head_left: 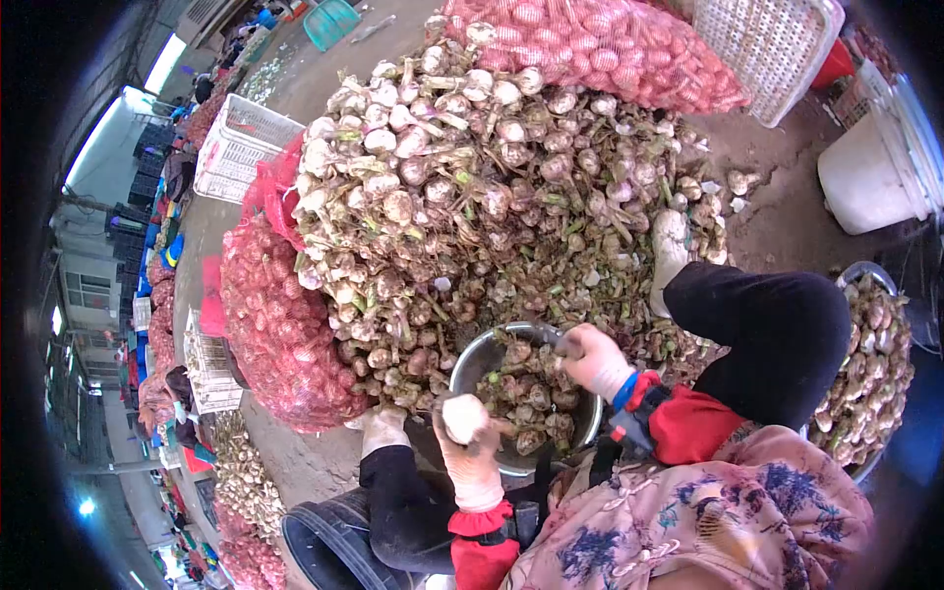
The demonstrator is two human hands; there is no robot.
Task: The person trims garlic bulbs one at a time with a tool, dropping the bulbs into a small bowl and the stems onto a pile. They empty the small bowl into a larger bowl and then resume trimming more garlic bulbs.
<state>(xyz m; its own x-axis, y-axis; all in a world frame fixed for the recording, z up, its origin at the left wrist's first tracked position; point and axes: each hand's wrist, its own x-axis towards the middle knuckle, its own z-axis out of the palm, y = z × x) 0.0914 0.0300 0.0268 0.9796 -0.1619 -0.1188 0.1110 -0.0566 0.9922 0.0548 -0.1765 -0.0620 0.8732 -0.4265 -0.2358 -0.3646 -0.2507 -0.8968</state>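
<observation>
My left hand (470,466), in a pale glove with a red cuff, is closed around a white garlic bulb (464,419) at the near left rim of a metal basin (475,362). Trimmed, brownish garlic bulbs (531,398) lie inside the basin. My right hand (596,362), also gloved, is over the basin's far right rim with its fingers curled together. A dark shape shows at its fingertips, too blurred to name. Beyond the basin rises a large heap of garlic with stems (442,187).
Red mesh sacks of garlic stand at the left (280,324) and back (610,49). A second full basin (865,364) is at my right, a black bucket (329,546) at lower left. White crates (246,147) and a white bucket (870,172) stand around; people work far left.
</observation>
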